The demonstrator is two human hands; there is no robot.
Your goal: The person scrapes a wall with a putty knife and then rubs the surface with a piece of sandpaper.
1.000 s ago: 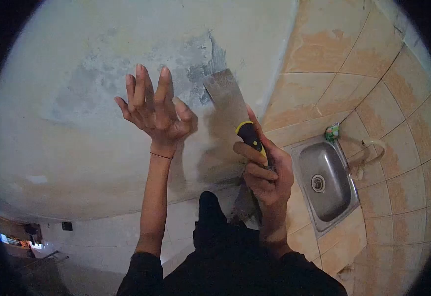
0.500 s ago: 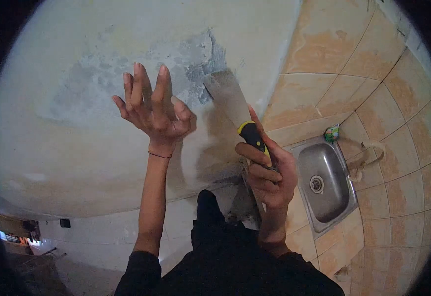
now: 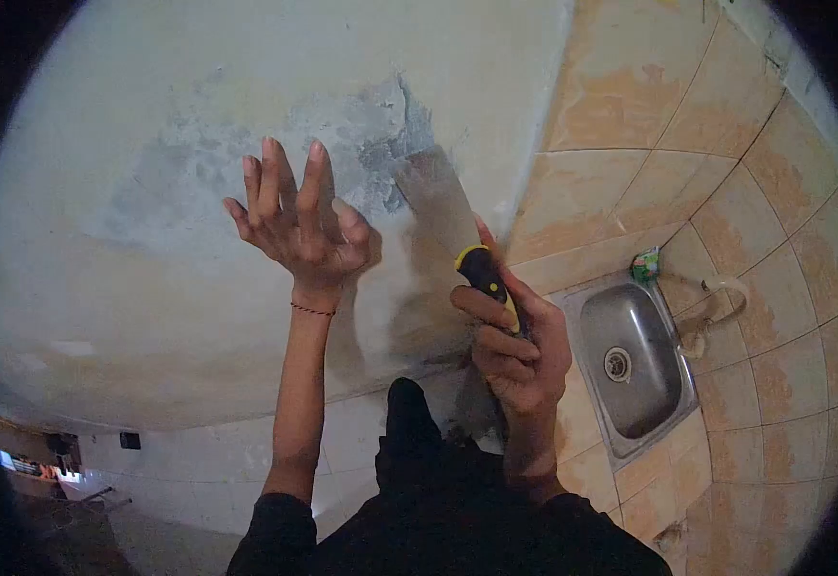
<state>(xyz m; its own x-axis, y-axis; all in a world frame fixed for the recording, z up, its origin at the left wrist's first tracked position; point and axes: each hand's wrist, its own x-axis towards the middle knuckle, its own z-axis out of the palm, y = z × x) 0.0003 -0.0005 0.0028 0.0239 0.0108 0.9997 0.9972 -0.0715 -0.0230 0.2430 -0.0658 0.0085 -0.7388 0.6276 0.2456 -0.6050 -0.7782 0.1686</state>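
My right hand [image 3: 520, 341] is wrapped round the black and yellow handle of a putty knife [image 3: 438, 200]. Its wide, dusty metal blade points up and to the left, with the blade's end at the edge of a grey peeled patch [image 3: 366, 130] on the pale wall [image 3: 150, 307]. Loose, ragged paint stands along the right side of that patch. My left hand [image 3: 306, 226] is open, palm up with fingers spread, below the bare patch and left of the blade. A thin braided cord circles the left wrist.
To the right, a steel sink [image 3: 630, 355] is set in an orange-beige tiled counter [image 3: 582, 437]. A small green packet [image 3: 646, 264] lies at the sink's far corner, near a pale tap [image 3: 721, 298]. Tiled walls [image 3: 784, 240] rise behind it. White floor tiles [image 3: 198, 480] spread below.
Both hands and the putty knife hold nearly the same pose. The wall patch sits slightly lower in view, and the blade's end remains at its edge.
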